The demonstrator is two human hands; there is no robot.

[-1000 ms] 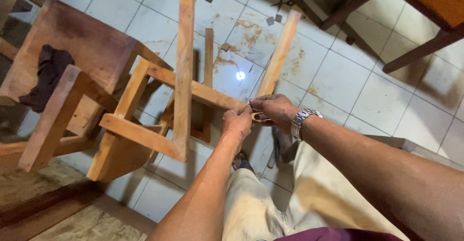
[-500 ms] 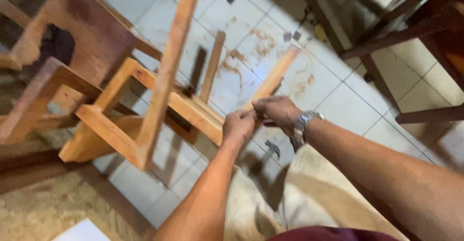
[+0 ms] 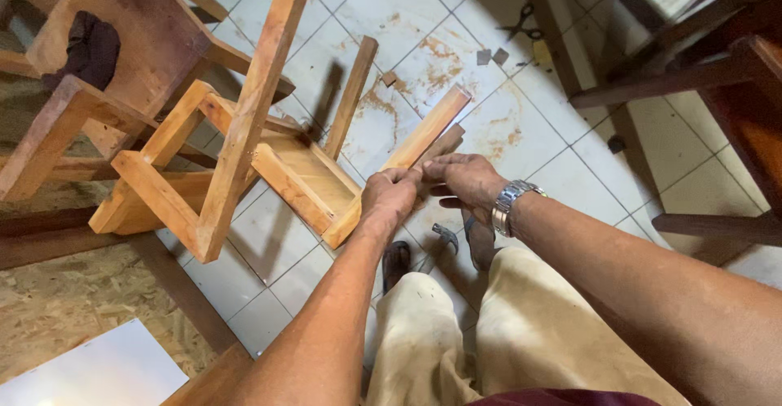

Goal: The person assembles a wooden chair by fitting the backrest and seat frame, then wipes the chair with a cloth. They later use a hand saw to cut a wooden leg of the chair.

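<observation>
A light-brown wooden chair frame [image 3: 244,162] lies overturned on the stained white tiled floor [image 3: 554,129]. The left hand [image 3: 389,194] is clamped on one leg; the right hand [image 3: 464,182], fingers loosely together, presses the same leg. A hammer head [image 3: 445,235] lies just below.

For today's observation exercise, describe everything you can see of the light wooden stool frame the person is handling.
The stool frame is bare, pale, unfinished-looking wood: square legs joined by cross rails, with a flat seat panel between them. It lies tipped over on the stained white tiled floor, its legs pointing away from the person in several directions. The left hand grips one leg near the seat corner, and the right hand, a metal watch on its wrist, rests against the same leg. A darker wooden chair stands close behind it.
</observation>
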